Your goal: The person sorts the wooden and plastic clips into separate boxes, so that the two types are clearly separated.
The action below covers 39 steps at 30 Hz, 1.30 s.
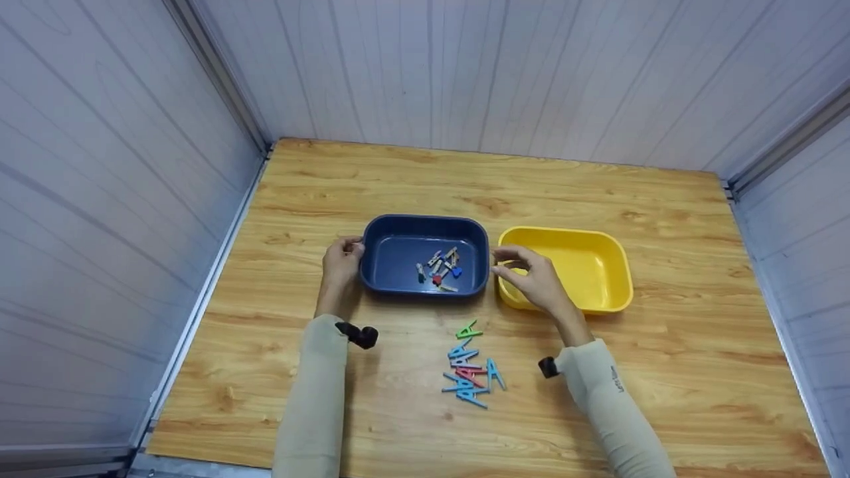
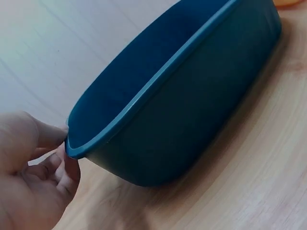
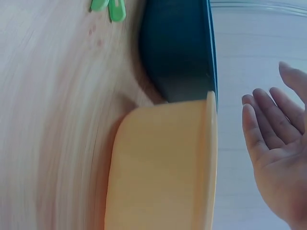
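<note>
A dark blue basin (image 1: 392, 265) stands mid-table with several small clothespins (image 1: 438, 265) inside, mostly toward its right side. My left hand (image 1: 342, 262) pinches its left rim between thumb and fingers; in the left wrist view the hand (image 2: 36, 167) grips the rim's corner. Above the gap between the blue basin and a yellow basin (image 1: 621, 279) is my right hand (image 1: 531, 275). In the right wrist view that hand (image 3: 278, 129) has loosely bent fingers, holds nothing, and appears apart from both rims. Several plastic clothespins (image 1: 468, 372), blue, red and purple, lie in front.
A green clothespin (image 1: 469, 330) lies nearest the blue basin's front wall. The two basins stand side by side, very close together. Pale panels (image 1: 412, 73) wall in the wooden table (image 1: 265, 372) at the back and both sides.
</note>
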Available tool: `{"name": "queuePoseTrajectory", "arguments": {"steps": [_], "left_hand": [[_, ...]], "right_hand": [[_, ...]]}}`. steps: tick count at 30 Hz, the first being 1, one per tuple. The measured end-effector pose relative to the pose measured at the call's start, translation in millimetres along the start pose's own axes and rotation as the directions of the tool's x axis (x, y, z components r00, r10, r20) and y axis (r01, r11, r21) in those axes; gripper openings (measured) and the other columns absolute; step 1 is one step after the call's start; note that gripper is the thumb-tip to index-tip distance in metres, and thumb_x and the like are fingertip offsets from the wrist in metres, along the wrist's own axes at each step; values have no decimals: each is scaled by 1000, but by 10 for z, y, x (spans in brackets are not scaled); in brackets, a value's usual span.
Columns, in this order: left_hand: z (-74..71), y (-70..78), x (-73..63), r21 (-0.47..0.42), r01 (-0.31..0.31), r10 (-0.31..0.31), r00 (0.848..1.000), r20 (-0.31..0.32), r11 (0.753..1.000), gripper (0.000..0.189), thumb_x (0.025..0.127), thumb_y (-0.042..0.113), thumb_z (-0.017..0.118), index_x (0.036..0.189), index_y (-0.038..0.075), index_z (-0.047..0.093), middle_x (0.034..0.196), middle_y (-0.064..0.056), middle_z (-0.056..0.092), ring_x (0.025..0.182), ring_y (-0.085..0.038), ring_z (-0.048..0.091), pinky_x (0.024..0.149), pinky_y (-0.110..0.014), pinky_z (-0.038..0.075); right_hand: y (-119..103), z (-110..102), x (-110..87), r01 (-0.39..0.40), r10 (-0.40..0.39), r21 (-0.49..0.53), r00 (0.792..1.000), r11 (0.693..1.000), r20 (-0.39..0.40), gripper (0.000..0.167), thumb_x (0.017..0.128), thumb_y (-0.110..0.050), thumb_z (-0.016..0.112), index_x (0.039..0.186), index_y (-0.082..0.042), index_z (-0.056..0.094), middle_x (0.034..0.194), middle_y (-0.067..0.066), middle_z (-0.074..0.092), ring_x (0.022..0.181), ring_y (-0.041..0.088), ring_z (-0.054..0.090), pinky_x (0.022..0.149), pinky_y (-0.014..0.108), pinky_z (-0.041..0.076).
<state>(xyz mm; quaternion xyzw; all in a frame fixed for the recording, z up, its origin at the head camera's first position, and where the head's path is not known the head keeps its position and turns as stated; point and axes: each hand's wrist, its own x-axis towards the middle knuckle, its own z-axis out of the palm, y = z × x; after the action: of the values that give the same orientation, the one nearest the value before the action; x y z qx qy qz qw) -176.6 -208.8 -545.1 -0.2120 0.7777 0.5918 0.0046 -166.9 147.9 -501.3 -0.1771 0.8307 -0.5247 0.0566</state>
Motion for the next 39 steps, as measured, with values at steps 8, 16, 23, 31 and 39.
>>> {"name": "queuePoseTrajectory", "arguments": {"steps": [8, 16, 23, 31, 39], "left_hand": [[-35, 95, -70, 175, -137, 146, 988, -42, 975, 31, 94, 9, 52, 122, -3, 58, 101, -14, 60, 92, -23, 54, 80, -31, 45], [-106, 168, -199, 207, -248, 265, 962, -60, 946, 30, 92, 12, 55, 118, -2, 61, 107, -18, 59, 104, -30, 56, 93, -38, 45], [-106, 234, -327, 149, -319, 325, 946, -15, 936, 27, 93, 10, 57, 116, -2, 63, 108, -17, 58, 98, -29, 60, 85, -36, 49], [-19, 306, -511, 135, -379, 373, 926, 62, 916, 24, 92, 8, 59, 114, 0, 64, 105, -14, 60, 93, -24, 59, 79, -28, 47], [90, 288, -662, 137, -438, 423, 897, 127, 889, 22, 92, 8, 60, 111, 1, 65, 99, -11, 60, 89, -20, 56, 76, -27, 45]], "right_hand": [[-120, -208, -214, 13, -13, 6, 1000, 1000, -25, 36, 89, -10, 67, 122, 3, 60, 119, 23, 63, 111, 35, 59, 98, 50, 46], [17, -405, -350, -13, 16, 30, 996, 999, -93, 37, 89, -10, 67, 122, 5, 59, 121, 20, 63, 111, 33, 59, 97, 46, 46], [125, -572, -429, -32, 40, 54, 986, 998, -162, 37, 89, -8, 66, 121, 8, 59, 121, 24, 61, 110, 38, 57, 94, 32, 49], [217, -719, -519, -37, 46, 42, 971, 998, -235, 36, 89, -6, 66, 121, 9, 59, 118, 26, 61, 107, 41, 57, 88, 15, 48], [311, -868, -572, -38, 54, 57, 944, 998, -325, 35, 87, 0, 66, 119, 11, 59, 117, 31, 59, 98, 6, 62, 86, 16, 49]]}}
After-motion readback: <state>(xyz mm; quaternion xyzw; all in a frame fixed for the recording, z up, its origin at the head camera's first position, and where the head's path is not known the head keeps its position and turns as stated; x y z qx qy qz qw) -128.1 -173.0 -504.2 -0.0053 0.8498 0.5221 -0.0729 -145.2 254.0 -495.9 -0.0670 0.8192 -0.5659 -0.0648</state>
